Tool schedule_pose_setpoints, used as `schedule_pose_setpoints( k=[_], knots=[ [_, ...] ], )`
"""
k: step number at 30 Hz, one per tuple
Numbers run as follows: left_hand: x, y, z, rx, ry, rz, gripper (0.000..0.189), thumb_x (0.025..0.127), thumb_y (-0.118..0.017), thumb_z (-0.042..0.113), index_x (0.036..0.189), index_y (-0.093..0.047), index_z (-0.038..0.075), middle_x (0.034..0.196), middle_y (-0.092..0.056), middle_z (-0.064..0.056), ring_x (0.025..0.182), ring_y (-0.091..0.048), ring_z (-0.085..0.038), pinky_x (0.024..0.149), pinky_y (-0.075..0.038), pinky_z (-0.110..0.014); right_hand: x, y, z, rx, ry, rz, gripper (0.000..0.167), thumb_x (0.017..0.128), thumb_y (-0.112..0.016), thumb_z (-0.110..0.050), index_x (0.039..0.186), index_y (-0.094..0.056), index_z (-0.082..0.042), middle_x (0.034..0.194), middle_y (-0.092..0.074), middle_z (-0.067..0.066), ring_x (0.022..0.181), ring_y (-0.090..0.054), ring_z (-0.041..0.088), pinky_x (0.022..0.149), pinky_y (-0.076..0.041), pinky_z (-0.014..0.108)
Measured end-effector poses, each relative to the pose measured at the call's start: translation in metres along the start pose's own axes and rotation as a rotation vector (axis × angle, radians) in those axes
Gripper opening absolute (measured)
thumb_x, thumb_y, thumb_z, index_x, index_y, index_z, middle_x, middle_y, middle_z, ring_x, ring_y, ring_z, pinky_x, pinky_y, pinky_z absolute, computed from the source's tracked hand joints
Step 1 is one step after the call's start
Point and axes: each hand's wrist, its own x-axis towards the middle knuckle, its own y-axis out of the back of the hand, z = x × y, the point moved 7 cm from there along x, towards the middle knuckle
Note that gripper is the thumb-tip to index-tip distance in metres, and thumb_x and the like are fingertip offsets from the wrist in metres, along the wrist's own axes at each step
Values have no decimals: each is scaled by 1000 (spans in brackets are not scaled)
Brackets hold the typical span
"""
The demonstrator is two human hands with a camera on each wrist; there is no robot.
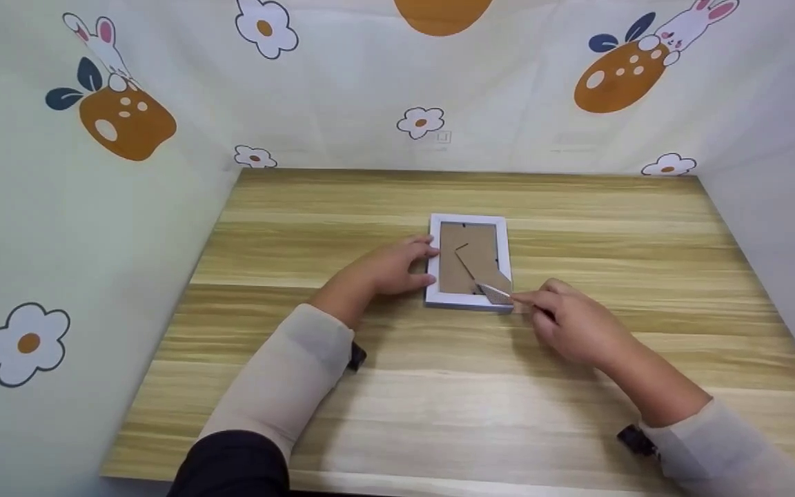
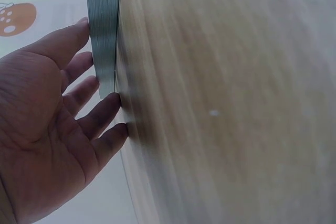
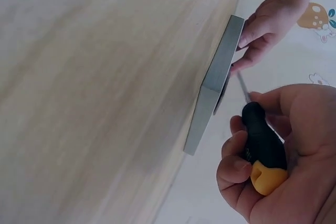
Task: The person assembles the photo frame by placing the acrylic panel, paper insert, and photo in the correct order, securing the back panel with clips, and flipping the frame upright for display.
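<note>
A white picture frame (image 1: 468,299) lies back side up on the wooden table, its brown backing board (image 1: 473,248) showing. My left hand (image 1: 397,266) rests its loosely spread fingertips against the frame's left side. In the left wrist view the fingers (image 2: 102,116) touch the grey-looking edge (image 2: 102,30) without wrapping round it. My right hand (image 1: 573,321) grips a screwdriver (image 3: 260,140) by its black and yellow handle. The screwdriver's thin shaft reaches over the frame's lower right corner. Near the tip is a grey patch (image 1: 497,297); what exactly the tip touches is too small to tell.
The wood-grain table (image 1: 397,400) spreads round the frame on all sides. Behind and beside it stand pale sheets (image 1: 522,124) printed with flowers and rabbits. Small black devices (image 1: 635,440) sit at both wrists. Small dark tabs show along the backing's edges.
</note>
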Motion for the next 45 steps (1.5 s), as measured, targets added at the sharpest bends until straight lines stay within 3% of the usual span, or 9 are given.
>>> schedule_pose_setpoints(
  k=[13,21,30,37,45],
  knots=[
    [0,-1,-2,-12,11,-8,63,106,-64,47,163,-46,26,180,-26,2,167,-26,-23,137,-24,-45,8,25,35,65,-152,36,41,109,-50,-20,145,-69,-23,103,-62,9,81,-54,24,71,-44,35],
    [-1,0,-2,-17,21,-11,63,107,-63,48,164,-46,27,180,-25,3,167,-25,-23,137,-23,-46,13,38,71,51,-238,21,47,110,-48,-24,156,-58,-23,124,-63,18,98,-58,33,80,-46,44],
    [-1,-1,-3,-25,25,-13,63,106,-64,48,164,-46,28,180,-24,4,167,-24,-22,137,-23,-46,27,47,116,49,-331,-17,53,112,-37,-28,163,-47,-16,142,-47,32,104,-56,45,84,-49,56],
    [0,-1,-1,4,8,-3,64,106,-64,48,164,-46,27,179,-27,3,167,-26,-22,136,-24,-45,34,47,140,39,-365,-1,55,111,-36,-24,164,-44,-12,140,-44,36,95,-57,42,73,-47,45],
    [0,0,0,-6,17,-7,64,106,-64,48,164,-46,27,180,-26,2,167,-25,-23,137,-23,-45,37,47,158,-1,-392,11,57,108,-35,-20,163,-42,-6,137,-42,38,102,-56,48,84,-50,60]
  ],
)
